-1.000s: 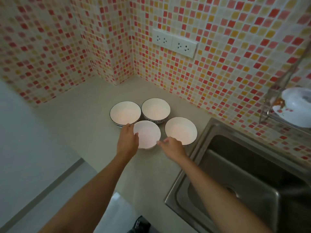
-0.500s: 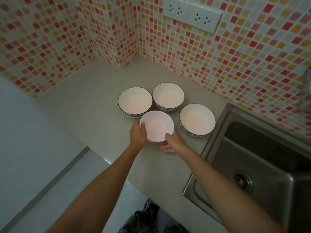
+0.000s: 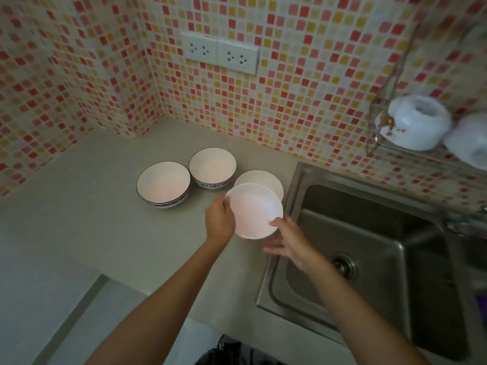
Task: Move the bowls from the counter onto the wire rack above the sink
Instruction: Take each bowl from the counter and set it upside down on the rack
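Observation:
I hold a plain white bowl [image 3: 254, 210] above the counter [image 3: 105, 227], lifted and tilted toward me. My left hand [image 3: 220, 221] grips its left rim and my right hand [image 3: 288, 242] supports its lower right edge. Three white bowls stay on the counter: a dark-rimmed bowl [image 3: 163, 183] at the left, a second bowl [image 3: 212, 167] behind it, and a third bowl [image 3: 266, 177] partly hidden behind the lifted one. The wire rack [image 3: 379, 138] hangs on the wall at the upper right, above the sink [image 3: 369, 248].
Two upturned white dishes [image 3: 419, 122] sit on the rack. A double wall socket [image 3: 218, 52] is mounted on the mosaic tiles above the bowls. The steel sink has a drain [image 3: 344, 264] in its basin and its rim borders the counter.
The plain bowl has left the counter and moved right toward the sink, gripped by both hands. The view has swung so the rack shows again.

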A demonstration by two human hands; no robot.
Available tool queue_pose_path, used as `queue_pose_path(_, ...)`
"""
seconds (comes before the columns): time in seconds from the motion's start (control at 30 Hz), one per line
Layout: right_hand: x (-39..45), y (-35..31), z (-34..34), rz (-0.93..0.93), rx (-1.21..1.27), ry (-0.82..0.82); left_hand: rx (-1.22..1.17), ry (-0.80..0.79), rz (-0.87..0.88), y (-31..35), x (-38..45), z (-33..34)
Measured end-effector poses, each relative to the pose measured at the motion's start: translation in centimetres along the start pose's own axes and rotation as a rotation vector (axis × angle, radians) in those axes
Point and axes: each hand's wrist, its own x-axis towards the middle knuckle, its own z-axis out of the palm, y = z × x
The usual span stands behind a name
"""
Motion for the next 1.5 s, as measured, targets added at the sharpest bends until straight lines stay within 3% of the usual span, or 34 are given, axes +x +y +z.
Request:
queue_pose_path(0.27,-5.8,1.9,-11.4,0.079,0.52,0.027,-0.074,-0.33,0.086,5.7,-6.1,9.4)
queue_pose_path(0.5,-9.5,4.9,-19.1,0.054,0.653,0.188,-0.043,-0.525,0.228,8.4,-11.6,15.3)
queue_pose_path(0.63,-10.6,8.0,-23.1,0.059,0.716,0.277,0.043,-0.543,0.287,7.3,-13.8,17.6)
queue_pose_path(0.73,-10.8,10.6,-25.7,0.098,0.72,0.357,0.23,-0.596,0.366,4.2,-15.3,18.9)
queue_pose_path(0.87,-10.8,13.2,-28.1,0.143,0.723,0.401,0.501,-0.741,0.341,-0.4,-17.6,19.3)
queue_pose_path(1.07,-10.0,15.2,-30.5,0.16,0.712,0.428,0.728,-0.774,0.512,-4.5,-19.6,19.0)
queue_pose_path(1.5,-7.6,16.2,-30.9,0.025,0.451,0.475,0.819,-0.776,0.505,-5.4,-19.6,19.7)
